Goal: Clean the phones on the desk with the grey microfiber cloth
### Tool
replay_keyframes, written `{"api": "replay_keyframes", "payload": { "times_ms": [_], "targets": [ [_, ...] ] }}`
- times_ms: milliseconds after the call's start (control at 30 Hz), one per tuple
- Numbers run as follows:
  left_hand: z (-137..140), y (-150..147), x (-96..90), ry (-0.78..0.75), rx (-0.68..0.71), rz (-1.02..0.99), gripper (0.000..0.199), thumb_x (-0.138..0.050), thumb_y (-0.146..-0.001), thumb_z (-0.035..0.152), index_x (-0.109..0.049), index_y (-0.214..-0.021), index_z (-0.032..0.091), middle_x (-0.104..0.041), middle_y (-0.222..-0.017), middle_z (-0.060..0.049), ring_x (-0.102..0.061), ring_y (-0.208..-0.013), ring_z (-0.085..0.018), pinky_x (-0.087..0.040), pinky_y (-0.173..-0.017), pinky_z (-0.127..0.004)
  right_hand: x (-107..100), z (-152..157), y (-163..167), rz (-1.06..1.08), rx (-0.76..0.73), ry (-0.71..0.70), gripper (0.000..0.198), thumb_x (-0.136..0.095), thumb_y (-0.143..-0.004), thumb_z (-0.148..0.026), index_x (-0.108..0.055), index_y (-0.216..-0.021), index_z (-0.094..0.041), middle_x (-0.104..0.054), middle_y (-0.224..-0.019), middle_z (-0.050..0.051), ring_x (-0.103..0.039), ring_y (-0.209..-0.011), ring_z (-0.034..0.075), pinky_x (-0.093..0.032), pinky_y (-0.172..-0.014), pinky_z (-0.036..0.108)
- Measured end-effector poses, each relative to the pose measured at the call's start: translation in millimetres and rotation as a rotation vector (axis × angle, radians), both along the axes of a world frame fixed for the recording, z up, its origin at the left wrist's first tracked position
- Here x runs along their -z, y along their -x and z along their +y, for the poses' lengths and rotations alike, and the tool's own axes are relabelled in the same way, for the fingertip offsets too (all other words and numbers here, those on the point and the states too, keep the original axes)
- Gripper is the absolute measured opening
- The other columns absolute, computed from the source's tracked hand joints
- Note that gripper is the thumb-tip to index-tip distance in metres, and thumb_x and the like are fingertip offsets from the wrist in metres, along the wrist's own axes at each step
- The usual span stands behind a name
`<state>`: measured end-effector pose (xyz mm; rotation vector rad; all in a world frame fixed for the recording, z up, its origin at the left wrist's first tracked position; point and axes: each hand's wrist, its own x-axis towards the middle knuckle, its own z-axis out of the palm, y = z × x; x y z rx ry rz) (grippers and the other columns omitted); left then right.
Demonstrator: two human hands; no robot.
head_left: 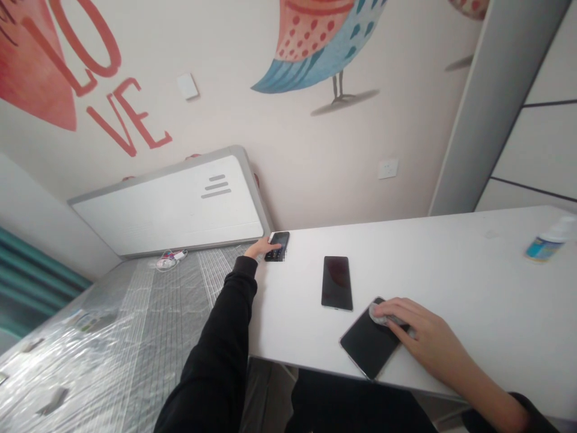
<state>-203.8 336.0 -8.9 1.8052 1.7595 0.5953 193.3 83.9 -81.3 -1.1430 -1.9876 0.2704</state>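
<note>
At the far left corner of the desk, my left hand [260,247] grips the left edge of a smartphone [282,239] with a lit screen, one digit over its face. Whether the phone is lifted off the desk I cannot tell. My right hand [421,334] is closed on a crumpled pale grey cloth [380,314]. It presses the cloth against the upper part of a dark flat device [372,349], tablet-like, lying aslant near the front edge. Between the two hands a second dark phone [336,282] lies flat, its screen off.
The white desk [451,258] stands against a painted wall. A spray bottle [547,240] with a blue label is at the far right. Left of the desk is a plastic-covered bed [148,325] with a white headboard [171,210] and a coiled cable [170,259].
</note>
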Motion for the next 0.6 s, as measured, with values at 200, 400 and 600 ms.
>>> {"api": "replay_keyframes", "payload": {
  "times_ms": [200,400,600],
  "targets": [
    [-77,-33,-28.8,-0.288,-0.066,0.223,0.048,-0.063,-0.096,0.039,-0.055,-0.137,0.015,-0.054,-0.139,-0.017,-0.053,-0.132,-0.033,-0.041,-0.114,-0.055,2,0,0,-0.012,0.008,-0.012,0.026,-0.048,-0.098,-0.027,-0.074,-0.098,-0.03,-0.077,-0.106,0.002,-0.073,-0.099,0.021,-0.06,-0.089,0.035],
    [-256,-116,21.1,-0.388,0.226,0.233,0.072,-0.06,-0.089,0.067,-0.043,-0.149,0.032,-0.056,-0.139,-0.013,-0.054,-0.13,-0.034,-0.044,-0.112,-0.05,4,-2,5,-0.008,0.067,-0.037,0.029,-0.046,-0.098,-0.031,-0.074,-0.094,-0.029,-0.077,-0.109,0.004,-0.073,-0.102,0.025,-0.06,-0.091,0.042],
    [-324,-179,70.3,-0.257,0.228,0.154,0.122,-0.072,-0.071,0.076,-0.009,-0.164,0.029,-0.049,-0.148,-0.019,-0.047,-0.135,-0.044,-0.038,-0.115,-0.063,7,-5,11,-0.003,0.118,-0.081,0.026,-0.047,-0.097,-0.03,-0.073,-0.095,-0.027,-0.078,-0.103,0.006,-0.073,-0.098,0.026,-0.061,-0.088,0.043]
  ]
}}
